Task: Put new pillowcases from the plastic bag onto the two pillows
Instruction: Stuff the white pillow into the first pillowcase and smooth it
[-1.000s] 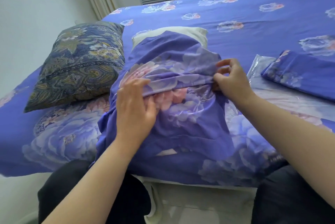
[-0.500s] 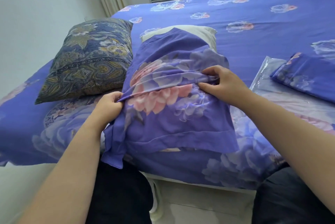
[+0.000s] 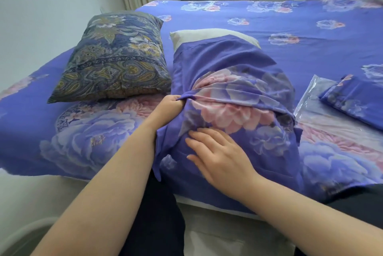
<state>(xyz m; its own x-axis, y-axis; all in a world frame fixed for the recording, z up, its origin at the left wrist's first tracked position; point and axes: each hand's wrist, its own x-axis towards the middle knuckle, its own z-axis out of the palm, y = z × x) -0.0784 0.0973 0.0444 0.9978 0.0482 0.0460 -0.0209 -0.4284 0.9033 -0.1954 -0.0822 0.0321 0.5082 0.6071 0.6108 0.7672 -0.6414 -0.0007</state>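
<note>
The bed [image 3: 290,34] fills most of the view under a blue-violet floral sheet, its near edge running across the lower part of the picture just in front of the person's dark-clad legs; the far half of the sheet lies bare and flat up to the wall, while the left side drops off beside a pale wall.

A dark paisley pillow [image 3: 116,59] lies on the left of the bed, its right edge just beside the pillow being covered; that white pillow [image 3: 207,35] shows only at its far end, the rest sheathed in the new pillowcase [image 3: 234,90] (blue-violet, with a large pink flower), whose loose open end hangs over the bed's near edge.

To the right, near the bed's edge, the clear plastic bag [image 3: 310,98] lies flat with a folded pillowcase [image 3: 356,98] resting on its far part; the two sit close to the covered pillow but apart from it.

The left hand [image 3: 167,108] is closed in a fist around a bunched fold at the pillowcase's left edge; the right hand [image 3: 219,152] lies open and flat, fingers spread, pressed on the cloth near the open end, gripping nothing.
</note>
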